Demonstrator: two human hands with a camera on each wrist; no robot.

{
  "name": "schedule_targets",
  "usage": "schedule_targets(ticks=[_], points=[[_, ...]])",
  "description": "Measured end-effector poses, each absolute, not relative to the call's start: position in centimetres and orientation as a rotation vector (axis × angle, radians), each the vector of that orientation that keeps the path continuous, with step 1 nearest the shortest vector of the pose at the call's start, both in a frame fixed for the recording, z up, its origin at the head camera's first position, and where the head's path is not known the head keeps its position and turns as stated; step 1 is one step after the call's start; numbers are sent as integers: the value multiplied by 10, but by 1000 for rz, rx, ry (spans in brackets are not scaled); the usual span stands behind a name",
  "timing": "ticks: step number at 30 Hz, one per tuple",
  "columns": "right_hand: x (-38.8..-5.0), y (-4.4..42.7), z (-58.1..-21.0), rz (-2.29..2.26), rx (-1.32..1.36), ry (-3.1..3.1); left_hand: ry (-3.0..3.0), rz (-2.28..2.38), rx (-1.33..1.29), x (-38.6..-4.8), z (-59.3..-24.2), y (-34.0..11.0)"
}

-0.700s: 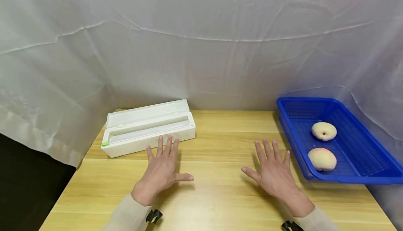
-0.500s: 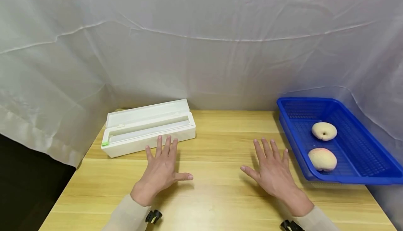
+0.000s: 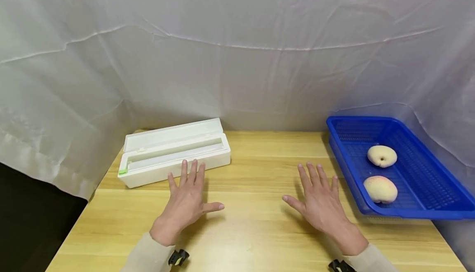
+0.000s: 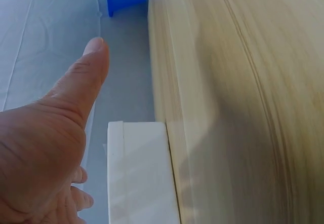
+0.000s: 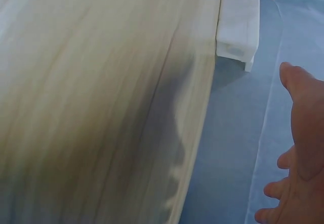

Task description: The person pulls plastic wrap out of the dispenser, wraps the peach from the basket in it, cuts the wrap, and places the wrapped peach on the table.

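Note:
In the head view the left hand (image 3: 184, 204) is held with fingers spread, palm down, its fingertips at the front of a long white box (image 3: 178, 169); whether they touch it I cannot tell. The box's lid (image 3: 172, 135) stands back, and a pale roll lies inside. The right hand (image 3: 321, 205), also spread and holding nothing, is left of a blue basket (image 3: 346, 173). Two pale peaches, a rear one (image 3: 382, 156) and a front one (image 3: 380, 189), lie in the basket. The left wrist view shows the left thumb and palm (image 4: 45, 138) beside the box (image 4: 142, 173).
Both hands are over a light wooden table (image 3: 252, 239). A pale cloth (image 3: 259, 78) hangs behind it and along both sides. A green piece (image 3: 123, 172) sits at the box's left end. Dark space lies past the table's left edge.
The left hand has shifted slightly to the left, and the right hand has moved a very little left. Fingers stay spread; the box, basket and peaches keep their places.

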State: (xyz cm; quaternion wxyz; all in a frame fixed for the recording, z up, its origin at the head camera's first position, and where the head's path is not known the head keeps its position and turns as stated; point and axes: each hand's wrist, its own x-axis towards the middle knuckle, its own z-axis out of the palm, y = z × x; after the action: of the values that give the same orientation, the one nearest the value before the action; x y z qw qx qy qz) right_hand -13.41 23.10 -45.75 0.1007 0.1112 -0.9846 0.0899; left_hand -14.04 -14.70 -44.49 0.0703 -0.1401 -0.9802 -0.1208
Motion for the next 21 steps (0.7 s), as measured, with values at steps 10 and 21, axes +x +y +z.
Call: schedule_targets(ticks=[10,21], points=[[-141,222,-458,448,398,-2780,-2905,-540,-334,-149,-441,-166],[-171,178,-432,596,475,-2748,-2600,-719,-102,-169,-425,-239]])
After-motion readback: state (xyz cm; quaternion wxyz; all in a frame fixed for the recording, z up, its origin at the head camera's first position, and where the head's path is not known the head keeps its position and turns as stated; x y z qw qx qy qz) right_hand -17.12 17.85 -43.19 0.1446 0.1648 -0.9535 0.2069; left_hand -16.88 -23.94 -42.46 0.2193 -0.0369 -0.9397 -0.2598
